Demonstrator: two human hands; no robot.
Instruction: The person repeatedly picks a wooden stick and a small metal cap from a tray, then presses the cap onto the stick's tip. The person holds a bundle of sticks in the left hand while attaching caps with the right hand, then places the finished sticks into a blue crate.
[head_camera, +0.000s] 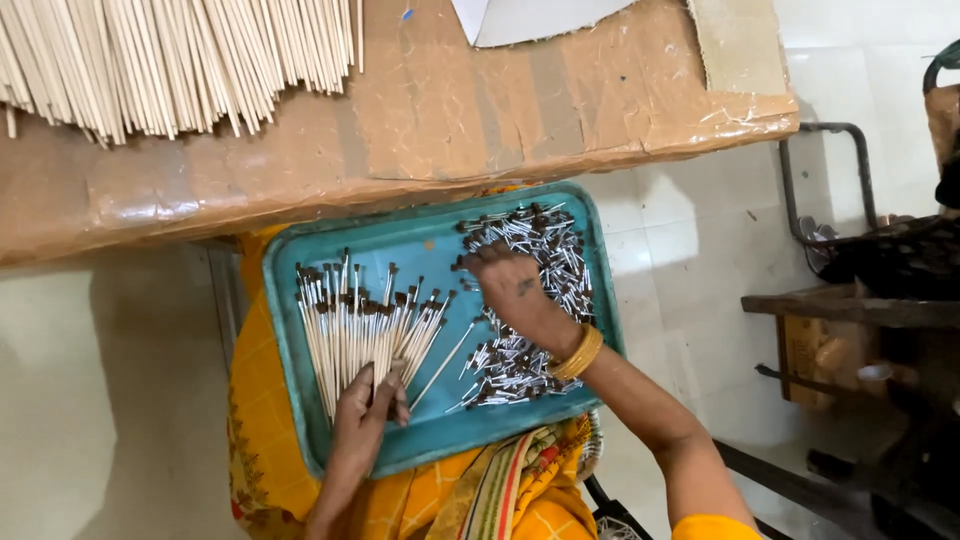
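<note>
A teal tray (430, 245) rests on my lap. On its left lies a fanned bundle of thin white sticks with dark tips (350, 325). My left hand (365, 410) pinches the lower ends of this bundle. On the tray's right is a heap of small silver and dark metal pieces (540, 245). My right hand (515, 290), with a gold bangle at the wrist, reaches into that heap with curled fingers; what the fingers hold is hidden.
A cardboard-covered table (480, 110) stands just beyond the tray, with a large spread of plain white sticks (170, 60) at its left and a white sheet (530, 18) at the top. Dark metal and wooden equipment (880, 290) stands at right on the white tiled floor.
</note>
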